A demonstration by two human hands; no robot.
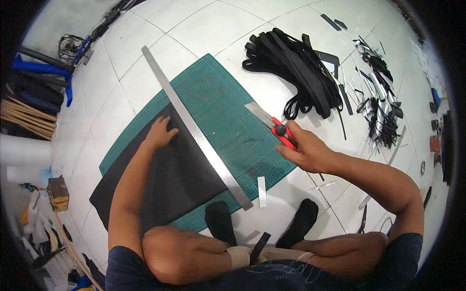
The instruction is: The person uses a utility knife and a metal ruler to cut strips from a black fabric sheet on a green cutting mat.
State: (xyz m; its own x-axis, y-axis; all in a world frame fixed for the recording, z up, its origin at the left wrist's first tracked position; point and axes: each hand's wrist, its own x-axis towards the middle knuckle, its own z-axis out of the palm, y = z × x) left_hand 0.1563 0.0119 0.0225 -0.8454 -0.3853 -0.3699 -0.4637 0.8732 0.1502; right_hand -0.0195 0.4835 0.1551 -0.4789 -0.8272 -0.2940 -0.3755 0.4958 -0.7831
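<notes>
The black sheet lies on the left part of the green cutting mat, directly beneath the left hand and well to the left of the right hand. The left hand rests near the sheet's far end with its fingers spread, clasping nothing. The right hand is closed around the red handle of a utility knife (its blade is out, pointing far and left), held over the mat's right side.

Between the hands, a long metal ruler runs along the sheet's right edge, both ends reaching past the mat; whether it overlaps the sheet is hard to tell. A short pale strip sits just right of the ruler's near end. On the tiled floor, beyond the right hand, lies a bundle of black straps, with scraps heaped farther right.
</notes>
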